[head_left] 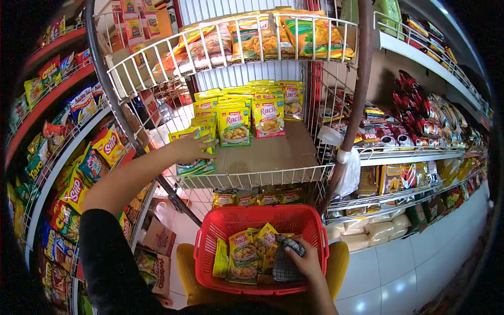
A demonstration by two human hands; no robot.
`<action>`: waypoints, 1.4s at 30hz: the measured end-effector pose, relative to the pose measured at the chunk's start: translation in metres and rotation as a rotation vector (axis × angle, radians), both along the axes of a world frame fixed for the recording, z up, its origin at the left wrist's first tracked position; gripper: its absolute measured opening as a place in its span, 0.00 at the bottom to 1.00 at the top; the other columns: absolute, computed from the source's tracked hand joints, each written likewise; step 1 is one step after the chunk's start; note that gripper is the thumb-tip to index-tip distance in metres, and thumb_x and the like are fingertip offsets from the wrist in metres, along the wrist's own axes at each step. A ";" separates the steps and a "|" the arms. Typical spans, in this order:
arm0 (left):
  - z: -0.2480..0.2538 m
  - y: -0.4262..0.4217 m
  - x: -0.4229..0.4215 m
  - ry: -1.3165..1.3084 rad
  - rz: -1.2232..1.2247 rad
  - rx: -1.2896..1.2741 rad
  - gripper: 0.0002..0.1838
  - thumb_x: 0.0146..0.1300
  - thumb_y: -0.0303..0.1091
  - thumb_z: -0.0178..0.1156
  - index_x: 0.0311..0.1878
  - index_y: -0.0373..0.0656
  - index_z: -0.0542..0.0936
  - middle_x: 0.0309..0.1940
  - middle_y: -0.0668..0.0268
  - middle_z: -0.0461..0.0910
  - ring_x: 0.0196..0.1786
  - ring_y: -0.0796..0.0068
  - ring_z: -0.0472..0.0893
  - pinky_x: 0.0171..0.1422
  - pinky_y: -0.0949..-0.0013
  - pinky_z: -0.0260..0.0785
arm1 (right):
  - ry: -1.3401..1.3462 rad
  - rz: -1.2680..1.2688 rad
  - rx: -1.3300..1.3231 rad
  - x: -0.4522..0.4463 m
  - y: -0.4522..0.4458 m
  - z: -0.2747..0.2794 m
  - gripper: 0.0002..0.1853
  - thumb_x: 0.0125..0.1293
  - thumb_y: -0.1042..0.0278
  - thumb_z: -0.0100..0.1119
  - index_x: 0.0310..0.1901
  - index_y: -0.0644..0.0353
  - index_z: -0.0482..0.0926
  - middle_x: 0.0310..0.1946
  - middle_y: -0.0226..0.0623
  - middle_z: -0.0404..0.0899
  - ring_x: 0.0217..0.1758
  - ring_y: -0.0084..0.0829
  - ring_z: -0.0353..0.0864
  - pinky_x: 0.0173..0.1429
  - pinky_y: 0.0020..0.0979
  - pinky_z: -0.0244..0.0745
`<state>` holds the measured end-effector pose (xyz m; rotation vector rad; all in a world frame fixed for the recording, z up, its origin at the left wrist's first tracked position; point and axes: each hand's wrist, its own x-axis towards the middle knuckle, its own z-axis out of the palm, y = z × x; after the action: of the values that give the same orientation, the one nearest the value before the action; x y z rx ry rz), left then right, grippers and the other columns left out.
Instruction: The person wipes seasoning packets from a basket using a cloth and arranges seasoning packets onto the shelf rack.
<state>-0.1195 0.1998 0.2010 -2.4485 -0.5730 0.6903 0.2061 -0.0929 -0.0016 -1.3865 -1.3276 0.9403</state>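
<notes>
My left hand (193,149) reaches onto the middle rack shelf, its spread fingers on green and yellow Racik packets (195,167) at the shelf's left side. More Racik packets (234,127) stand in rows beside and behind it. In my lap area sits a red plastic basket (210,223) with several Racik packets (244,254) inside. My right hand (306,258) is over the basket's right part, its fingers closed on a dark checkered cloth (286,262).
Wire rack posts (353,110) stand on both sides of the shelf. Seasoning flour bags (262,38) lie on the top shelf. Snack shelves (79,157) line the left, coffee packets (391,135) the right. Cardboard boxes (159,236) stand on the floor at left.
</notes>
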 end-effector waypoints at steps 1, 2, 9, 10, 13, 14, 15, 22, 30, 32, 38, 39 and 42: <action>-0.007 0.006 -0.005 -0.071 -0.103 0.083 0.37 0.44 0.40 0.66 0.62 0.62 0.65 0.68 0.62 0.52 0.68 0.55 0.55 0.69 0.52 0.51 | 0.005 0.002 0.000 -0.001 -0.001 0.000 0.18 0.54 0.66 0.65 0.44 0.66 0.75 0.33 0.41 0.79 0.38 0.30 0.79 0.44 0.28 0.72; -0.015 0.013 -0.009 -0.140 -0.208 0.165 0.36 0.44 0.39 0.66 0.60 0.59 0.66 0.66 0.61 0.55 0.67 0.56 0.58 0.68 0.54 0.53 | -0.009 0.007 0.026 -0.001 -0.002 0.001 0.19 0.54 0.64 0.65 0.45 0.65 0.75 0.34 0.42 0.79 0.39 0.32 0.79 0.44 0.29 0.72; 0.007 -0.038 0.016 -0.249 0.322 0.137 0.34 0.42 0.38 0.67 0.57 0.46 0.68 0.49 0.54 0.67 0.54 0.56 0.70 0.57 0.55 0.64 | -0.051 0.013 0.064 0.001 -0.003 0.007 0.21 0.54 0.60 0.64 0.46 0.64 0.75 0.37 0.45 0.79 0.41 0.37 0.80 0.46 0.32 0.73; 0.007 -0.039 0.015 -0.301 0.398 0.146 0.35 0.42 0.38 0.67 0.57 0.45 0.68 0.48 0.55 0.67 0.52 0.57 0.71 0.55 0.56 0.65 | -0.055 0.023 0.055 0.001 -0.002 0.007 0.21 0.55 0.60 0.64 0.47 0.63 0.75 0.37 0.45 0.79 0.42 0.37 0.80 0.46 0.33 0.73; 0.009 -0.025 0.006 -0.364 0.487 0.063 0.36 0.40 0.38 0.68 0.57 0.46 0.68 0.47 0.55 0.67 0.50 0.58 0.72 0.52 0.57 0.68 | -0.071 0.042 0.030 0.003 -0.001 0.006 0.20 0.55 0.60 0.63 0.47 0.63 0.75 0.38 0.45 0.79 0.42 0.38 0.80 0.47 0.33 0.73; 0.009 -0.014 0.002 -0.371 0.494 -0.030 0.38 0.39 0.38 0.69 0.58 0.47 0.68 0.48 0.54 0.66 0.51 0.58 0.72 0.51 0.58 0.68 | -0.066 0.036 0.037 0.002 -0.001 0.006 0.20 0.55 0.62 0.64 0.46 0.64 0.75 0.37 0.44 0.79 0.42 0.36 0.80 0.47 0.32 0.72; 0.011 -0.012 0.004 -0.376 0.499 -0.123 0.39 0.38 0.39 0.70 0.58 0.49 0.67 0.48 0.54 0.66 0.51 0.57 0.72 0.50 0.59 0.69 | -0.060 0.027 0.044 0.001 -0.001 0.006 0.19 0.54 0.64 0.64 0.45 0.64 0.75 0.36 0.43 0.79 0.41 0.34 0.79 0.46 0.31 0.72; 0.016 -0.039 0.020 -0.207 0.099 -0.164 0.42 0.38 0.32 0.69 0.61 0.59 0.64 0.58 0.57 0.61 0.52 0.57 0.71 0.50 0.59 0.71 | -0.036 0.034 0.062 0.001 -0.001 0.007 0.19 0.54 0.64 0.64 0.46 0.64 0.75 0.37 0.43 0.79 0.42 0.34 0.79 0.47 0.31 0.72; 0.006 -0.034 0.029 -0.055 0.083 -0.081 0.38 0.44 0.28 0.64 0.61 0.68 0.64 0.60 0.65 0.61 0.47 0.61 0.75 0.42 0.61 0.74 | -0.074 0.048 0.032 0.004 0.001 0.000 0.19 0.55 0.63 0.63 0.47 0.63 0.75 0.40 0.46 0.78 0.43 0.40 0.79 0.47 0.34 0.72; 0.000 -0.027 0.027 -0.013 0.100 -0.016 0.37 0.46 0.28 0.63 0.60 0.69 0.64 0.59 0.65 0.62 0.45 0.62 0.76 0.39 0.62 0.75 | -0.051 0.061 0.021 0.005 0.001 0.005 0.19 0.55 0.63 0.63 0.46 0.64 0.75 0.39 0.46 0.78 0.43 0.40 0.79 0.48 0.34 0.72; -0.007 -0.008 0.022 0.015 0.131 0.150 0.29 0.48 0.28 0.59 0.55 0.63 0.67 0.50 0.59 0.66 0.31 0.62 0.78 0.31 0.63 0.73 | -0.035 0.076 0.021 0.003 0.002 0.007 0.20 0.55 0.63 0.63 0.46 0.64 0.75 0.39 0.46 0.78 0.43 0.40 0.79 0.48 0.34 0.71; -0.008 -0.006 0.022 0.014 0.152 0.167 0.28 0.47 0.29 0.59 0.53 0.62 0.68 0.48 0.59 0.66 0.29 0.62 0.78 0.29 0.63 0.72 | -0.028 0.076 0.014 0.004 0.002 0.006 0.19 0.55 0.63 0.63 0.46 0.64 0.75 0.39 0.46 0.78 0.43 0.39 0.79 0.48 0.34 0.71; -0.015 -0.001 0.025 -0.016 0.116 0.183 0.26 0.47 0.29 0.59 0.51 0.61 0.69 0.46 0.59 0.66 0.32 0.62 0.77 0.31 0.63 0.71 | -0.023 0.072 0.002 0.004 0.000 0.006 0.19 0.55 0.63 0.63 0.46 0.64 0.75 0.39 0.46 0.78 0.43 0.39 0.78 0.48 0.34 0.71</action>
<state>-0.0950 0.1987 0.1859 -2.2665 -0.7546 0.6348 0.2102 -0.0928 0.0040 -1.3591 -1.4037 0.9730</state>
